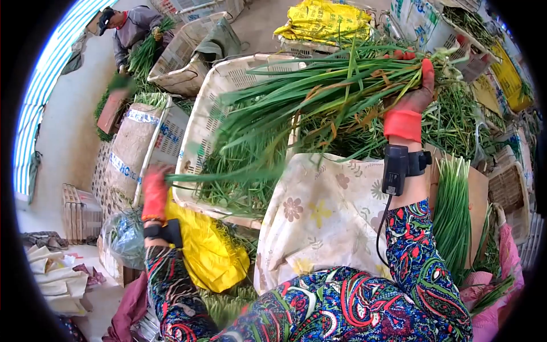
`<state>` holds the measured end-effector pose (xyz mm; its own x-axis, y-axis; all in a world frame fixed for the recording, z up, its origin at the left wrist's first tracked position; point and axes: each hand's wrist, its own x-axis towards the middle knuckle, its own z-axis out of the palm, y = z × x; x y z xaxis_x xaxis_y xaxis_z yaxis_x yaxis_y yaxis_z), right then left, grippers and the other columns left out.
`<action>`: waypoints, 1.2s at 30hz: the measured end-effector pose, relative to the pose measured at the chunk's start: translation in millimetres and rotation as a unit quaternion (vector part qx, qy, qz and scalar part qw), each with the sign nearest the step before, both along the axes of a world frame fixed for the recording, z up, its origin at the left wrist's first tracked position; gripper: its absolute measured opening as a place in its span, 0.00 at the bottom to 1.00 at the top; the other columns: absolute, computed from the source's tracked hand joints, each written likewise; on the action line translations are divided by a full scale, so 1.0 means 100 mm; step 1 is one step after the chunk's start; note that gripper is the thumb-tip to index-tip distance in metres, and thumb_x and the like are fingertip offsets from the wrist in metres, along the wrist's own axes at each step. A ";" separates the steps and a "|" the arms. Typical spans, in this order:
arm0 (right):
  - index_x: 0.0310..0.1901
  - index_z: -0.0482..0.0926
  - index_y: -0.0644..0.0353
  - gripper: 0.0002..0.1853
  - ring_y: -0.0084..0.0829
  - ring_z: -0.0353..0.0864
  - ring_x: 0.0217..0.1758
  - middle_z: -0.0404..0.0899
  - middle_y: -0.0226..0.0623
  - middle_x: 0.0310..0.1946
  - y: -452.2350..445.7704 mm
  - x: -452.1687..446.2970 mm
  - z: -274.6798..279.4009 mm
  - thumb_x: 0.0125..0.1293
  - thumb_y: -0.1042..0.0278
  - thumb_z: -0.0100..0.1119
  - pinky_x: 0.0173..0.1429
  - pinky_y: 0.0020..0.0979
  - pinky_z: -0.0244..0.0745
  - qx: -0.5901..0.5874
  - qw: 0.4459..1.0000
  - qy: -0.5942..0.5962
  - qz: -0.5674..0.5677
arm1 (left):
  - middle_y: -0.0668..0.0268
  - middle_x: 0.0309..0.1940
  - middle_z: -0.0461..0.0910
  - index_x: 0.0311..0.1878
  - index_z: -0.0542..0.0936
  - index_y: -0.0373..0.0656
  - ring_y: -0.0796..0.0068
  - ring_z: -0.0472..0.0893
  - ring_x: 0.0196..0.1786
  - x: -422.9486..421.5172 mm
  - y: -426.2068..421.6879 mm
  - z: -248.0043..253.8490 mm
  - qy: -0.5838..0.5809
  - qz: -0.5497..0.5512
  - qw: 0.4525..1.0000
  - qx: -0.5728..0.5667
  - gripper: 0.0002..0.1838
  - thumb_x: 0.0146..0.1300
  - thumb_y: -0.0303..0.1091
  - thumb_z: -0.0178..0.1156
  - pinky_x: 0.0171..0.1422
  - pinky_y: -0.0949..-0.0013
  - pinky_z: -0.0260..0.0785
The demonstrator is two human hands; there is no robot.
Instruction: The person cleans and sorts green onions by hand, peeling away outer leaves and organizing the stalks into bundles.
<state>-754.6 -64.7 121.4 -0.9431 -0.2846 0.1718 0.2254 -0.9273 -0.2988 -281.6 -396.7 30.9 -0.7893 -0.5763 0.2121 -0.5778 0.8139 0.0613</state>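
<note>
My right hand (413, 97), in a red glove, is closed around the root end of a bunch of green chives (325, 94). Some leaves in the bunch are brown and yellow, and their tips fan out to the left over a white plastic crate (185, 162). My left hand (155, 194), also gloved in red and smeared by motion, is at the crate's left corner. A few long chive leaves (228, 175) run from the bunch to its fingers, which look closed on them. Loose chive leaves (239, 188) lie inside the crate.
A flowered cloth (319, 211) covers my lap. Trimmed chives (452, 216) lie at the right on cardboard. A yellow sack (211, 251) hangs below the crate. Another person (134, 34) handles greens at the upper left, near more crates (185, 54).
</note>
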 end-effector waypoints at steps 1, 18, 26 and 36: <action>0.43 0.75 0.65 0.19 0.35 0.77 0.43 0.78 0.38 0.37 0.04 0.00 0.02 0.59 0.56 0.53 0.54 0.42 0.69 -0.022 0.998 0.018 0.055 | 0.65 0.55 0.70 0.41 0.80 0.55 0.62 0.63 0.61 0.08 -0.06 0.22 -0.009 0.004 0.993 -0.119 0.23 0.41 0.18 0.53 0.64 0.56 0.49; 0.52 0.69 0.62 0.21 0.30 0.79 0.40 0.77 0.37 0.42 -0.17 1.89 -0.05 0.58 0.64 0.54 0.47 0.33 0.75 -0.014 0.870 -0.044 0.490 | 0.57 0.52 0.70 0.56 0.68 0.40 0.53 0.70 0.56 -2.20 2.10 1.75 0.178 -0.412 0.892 -0.051 0.28 0.47 0.27 0.57 0.56 0.59 0.66; 0.56 0.67 0.63 0.25 0.37 0.77 0.48 0.75 0.42 0.47 -0.09 1.84 -0.53 0.60 0.57 0.51 0.55 0.38 0.72 -0.045 0.842 -0.093 0.529 | 0.55 0.57 0.66 0.66 0.59 0.50 0.57 0.69 0.57 -2.21 2.20 1.59 0.049 -0.384 0.916 0.110 0.36 0.50 0.16 0.49 0.58 0.65 0.63; 0.58 0.65 0.63 0.30 0.33 0.78 0.43 0.76 0.40 0.45 -0.01 1.16 -0.93 0.58 0.54 0.54 0.48 0.34 0.75 -0.077 0.890 -0.148 0.424 | 0.59 0.69 0.41 0.70 0.37 0.47 0.64 0.46 0.70 -2.50 2.37 0.83 0.062 -0.231 0.730 0.640 0.53 0.49 0.34 0.65 0.70 0.64 0.41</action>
